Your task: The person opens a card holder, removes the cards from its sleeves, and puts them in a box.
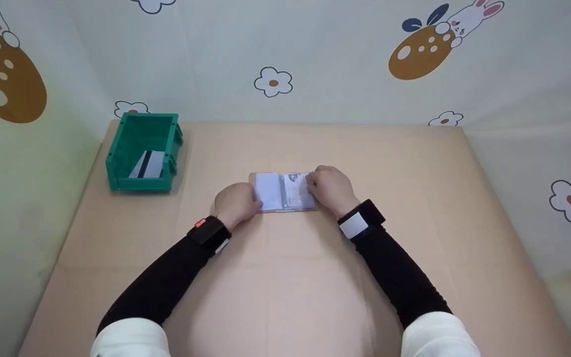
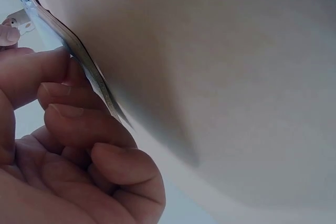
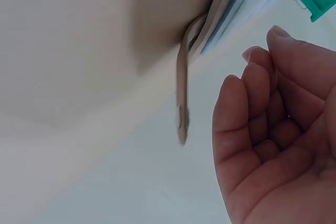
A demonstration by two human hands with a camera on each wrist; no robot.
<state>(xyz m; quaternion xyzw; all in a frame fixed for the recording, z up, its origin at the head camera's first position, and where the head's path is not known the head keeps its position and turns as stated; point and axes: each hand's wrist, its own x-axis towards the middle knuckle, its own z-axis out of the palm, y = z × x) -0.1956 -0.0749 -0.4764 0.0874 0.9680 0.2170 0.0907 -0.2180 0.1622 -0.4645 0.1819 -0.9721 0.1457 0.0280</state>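
A small card holder (image 1: 268,191) lies spread open on the table, with a tan cover and clear sleeves. Its left page looks plain white; a printed card (image 1: 295,191) shows on the right page. My left hand (image 1: 237,202) grips the holder's left edge, thumb on the page, other fingers curled at the cover (image 2: 86,61). The right hand (image 1: 332,188) is over the right page's outer edge, covering part of it. In the right wrist view its fingers (image 3: 231,103) are curled, with the thumb close to the fingertips; I cannot tell whether they pinch a sleeve or card.
A green bin (image 1: 139,184) stands at the table's back left, with several white cards (image 1: 154,164) inside, one with a dark stripe. The tan tabletop (image 1: 290,277) runs back to a patterned curtain (image 1: 335,79), which also hangs along both sides.
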